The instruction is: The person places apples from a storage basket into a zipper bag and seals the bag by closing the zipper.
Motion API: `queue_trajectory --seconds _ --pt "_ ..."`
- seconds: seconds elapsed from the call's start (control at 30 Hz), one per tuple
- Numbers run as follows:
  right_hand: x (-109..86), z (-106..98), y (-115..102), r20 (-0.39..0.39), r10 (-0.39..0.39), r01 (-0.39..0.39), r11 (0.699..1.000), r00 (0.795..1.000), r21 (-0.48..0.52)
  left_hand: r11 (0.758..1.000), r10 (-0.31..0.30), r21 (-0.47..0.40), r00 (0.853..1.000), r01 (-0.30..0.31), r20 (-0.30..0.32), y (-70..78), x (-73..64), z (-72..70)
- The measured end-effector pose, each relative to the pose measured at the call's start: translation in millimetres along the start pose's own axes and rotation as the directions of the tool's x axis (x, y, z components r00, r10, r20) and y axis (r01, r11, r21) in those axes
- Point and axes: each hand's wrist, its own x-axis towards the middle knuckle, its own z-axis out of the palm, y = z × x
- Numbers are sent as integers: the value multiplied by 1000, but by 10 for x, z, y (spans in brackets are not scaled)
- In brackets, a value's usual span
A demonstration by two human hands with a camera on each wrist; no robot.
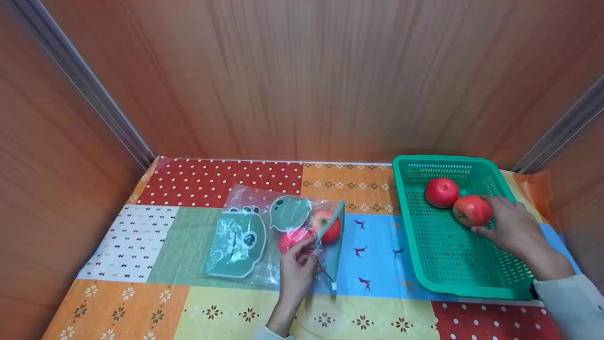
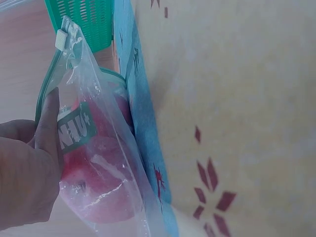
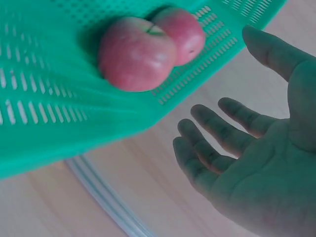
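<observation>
A clear slider zip bag (image 1: pixel 264 264) with green animal prints lies flat on the cloth, two red apples inside near its mouth. My left hand (image 1: pixel 298 271) pinches the green zip edge of this bag; the white slider (image 2: pixel 60 40) shows beyond the fingers in the left wrist view. On the right, two more red apples sit side by side in a green plastic basket, the farther apple (image 1: pixel 441 192) touching the nearer apple (image 1: pixel 472 211). My right hand (image 1: pixel 512 226) is over the basket beside the nearer apple, fingers spread and relaxed, with a gap to the fruit in the right wrist view.
The green basket (image 1: pixel 415 257) has raised, slotted walls. A patchwork-print tablecloth (image 1: pixel 236 311) covers the table. Wood-grain panels (image 1: pixel 302 85) stand behind and at both sides, with metal strips at the corners. An orange piece (image 1: pixel 538 193) lies past the basket's right side.
</observation>
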Motion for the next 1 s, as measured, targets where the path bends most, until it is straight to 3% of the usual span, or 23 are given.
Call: queue_trajectory --seconds 0.23,0.5,1.0 --pt "131 59 124 66 -91 98 988 994 -119 1000 -14 21 1000 14 -6 20 6 7" --pt "309 157 298 113 -128 152 959 985 -239 1000 -4 12 1000 3 5 3 5 2" --pt "490 292 485 176 -95 140 954 980 -264 1000 3 2 1000 -3 1 -17 -11 16"
